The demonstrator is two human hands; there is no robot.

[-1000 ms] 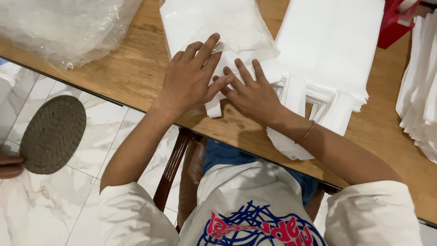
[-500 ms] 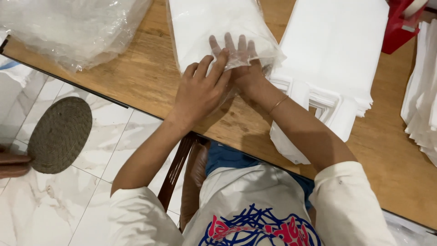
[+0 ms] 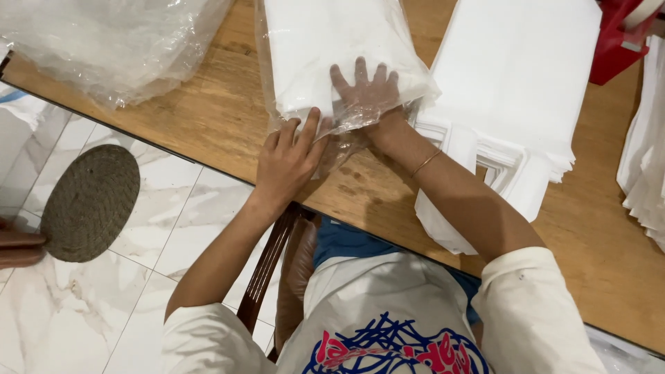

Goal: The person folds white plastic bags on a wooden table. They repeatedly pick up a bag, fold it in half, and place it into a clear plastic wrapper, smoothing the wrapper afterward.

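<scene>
A clear plastic sleeve holding a folded stack of white bags lies on the wooden table. My right hand is pushed inside the sleeve's open end, fingers spread flat on the white stack and seen through the film. My left hand rests on the sleeve's near edge, fingers pressing the plastic mouth down against the table.
A tall stack of white handled bags lies to the right, more white bags at the far right, and a red object behind. Crumpled clear plastic sits at the left. A round woven mat is on the tiled floor.
My right hand has slid further into the plastic sleeve, over the white stack. My left hand has moved from on top of the right hand to the sleeve's opening.
</scene>
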